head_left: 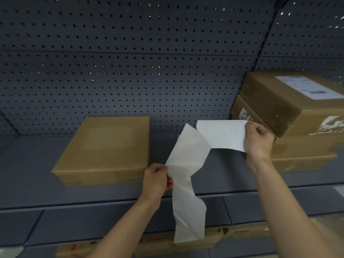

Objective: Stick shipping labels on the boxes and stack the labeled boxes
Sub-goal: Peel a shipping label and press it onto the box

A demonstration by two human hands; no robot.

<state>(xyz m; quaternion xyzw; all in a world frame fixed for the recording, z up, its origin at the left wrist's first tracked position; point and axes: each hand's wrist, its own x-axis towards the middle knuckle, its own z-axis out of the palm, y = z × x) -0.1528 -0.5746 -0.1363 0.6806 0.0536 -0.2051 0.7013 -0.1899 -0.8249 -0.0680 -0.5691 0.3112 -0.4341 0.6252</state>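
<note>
the left hand (158, 178) is pinching the backing strip (188, 192) and the right hand (259, 139) is gripping the label (221, 135), holding them spread, likely to bare the adhesive. the unlabeled box (106, 149) is sitting mid-way along the shelf (37, 164); the labeled stack (290, 108) is standing at its right end.

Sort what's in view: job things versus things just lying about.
Job: label pinched by right hand; backing strip gripped by left hand; unlabelled box; box stack, top one labelled.
Just there: pegboard wall; shelf; blurred cartons below.
</note>
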